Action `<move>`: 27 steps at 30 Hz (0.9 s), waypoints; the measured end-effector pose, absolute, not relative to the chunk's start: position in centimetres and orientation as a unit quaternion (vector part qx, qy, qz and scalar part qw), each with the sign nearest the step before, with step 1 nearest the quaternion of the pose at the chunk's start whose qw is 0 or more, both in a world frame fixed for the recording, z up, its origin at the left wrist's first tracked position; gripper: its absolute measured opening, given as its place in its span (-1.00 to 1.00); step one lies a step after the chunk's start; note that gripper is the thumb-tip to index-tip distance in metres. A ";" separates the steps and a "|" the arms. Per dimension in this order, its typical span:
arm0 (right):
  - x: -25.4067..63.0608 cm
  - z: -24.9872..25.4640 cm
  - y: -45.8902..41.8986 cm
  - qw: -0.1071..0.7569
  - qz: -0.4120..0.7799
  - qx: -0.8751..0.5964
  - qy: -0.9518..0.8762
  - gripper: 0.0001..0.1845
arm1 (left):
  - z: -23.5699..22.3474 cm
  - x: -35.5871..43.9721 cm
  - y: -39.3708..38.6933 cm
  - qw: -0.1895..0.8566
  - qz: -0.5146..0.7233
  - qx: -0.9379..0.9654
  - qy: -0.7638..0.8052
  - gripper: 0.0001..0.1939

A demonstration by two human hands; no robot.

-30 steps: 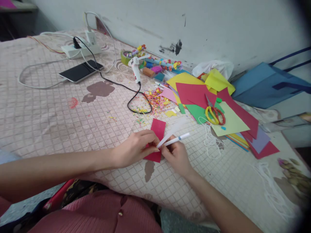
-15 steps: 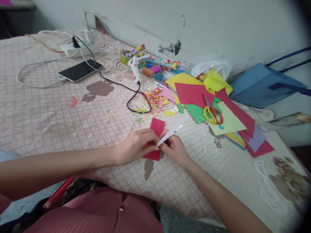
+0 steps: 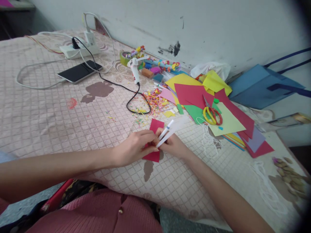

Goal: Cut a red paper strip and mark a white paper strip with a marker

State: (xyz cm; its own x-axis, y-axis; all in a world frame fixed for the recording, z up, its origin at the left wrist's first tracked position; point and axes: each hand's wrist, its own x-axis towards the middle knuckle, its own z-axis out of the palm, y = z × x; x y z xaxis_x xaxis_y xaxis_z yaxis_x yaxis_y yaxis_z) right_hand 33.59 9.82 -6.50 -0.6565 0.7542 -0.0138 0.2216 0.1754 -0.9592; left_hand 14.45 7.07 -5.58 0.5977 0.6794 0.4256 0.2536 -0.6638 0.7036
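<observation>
A red paper strip (image 3: 154,157) lies flat on the cloth under both hands. My left hand (image 3: 136,145) is closed over it, its thumb and fingers pinching the lower end of a thin translucent white strip (image 3: 173,127) that slants up to the right. I cannot make out what the strip is. Against its right side, my right hand (image 3: 173,144) is closed around a slim white pen (image 3: 166,129) with a blue band. The pen's upper end points up and to the right; its lower tip is hidden behind the fingers.
Beyond my hands lie a white glue gun (image 3: 134,69) with a looped black cord and colourful paper scraps (image 3: 156,100). To the right are coloured sheets (image 3: 191,94), scissors (image 3: 212,115) and white string (image 3: 209,142). A tablet (image 3: 79,72) and power strip (image 3: 77,50) sit at back left.
The pen in my right hand has swung from leaning far right to more upright, crossing to the left of the translucent strip's upper part. My left hand has stayed in place.
</observation>
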 end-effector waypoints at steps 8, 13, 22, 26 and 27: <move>33.5 -5.8 11.0 0.192 0.588 -0.286 -0.732 -0.87 | -5.7 14.5 7.0 0.299 0.355 0.840 0.280 -0.94; 33.7 -6.4 10.8 0.205 0.574 -0.295 -0.736 -0.86 | -5.7 14.5 7.0 0.301 0.349 0.842 0.281 -0.94; 34.2 -6.9 8.6 0.260 0.491 -0.382 -0.739 -0.94 | -5.5 14.5 7.0 0.301 0.352 0.840 0.283 -0.92; 34.3 -7.2 7.5 0.277 0.473 -0.422 -0.722 -0.92 | -5.6 14.5 7.0 0.297 0.355 0.842 0.278 -0.94; 34.3 -7.3 7.2 0.286 0.467 -0.429 -0.718 -0.92 | -5.7 14.5 7.0 0.296 0.353 0.842 0.279 -0.95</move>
State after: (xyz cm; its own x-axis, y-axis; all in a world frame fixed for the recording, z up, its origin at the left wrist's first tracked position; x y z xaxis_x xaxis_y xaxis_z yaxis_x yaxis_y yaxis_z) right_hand 34.35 7.15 -7.33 -0.4684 0.8835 0.0100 0.3489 0.1953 -0.9166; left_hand 14.46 6.98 -5.68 0.5953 0.6798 0.4283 0.2619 -0.6681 0.6965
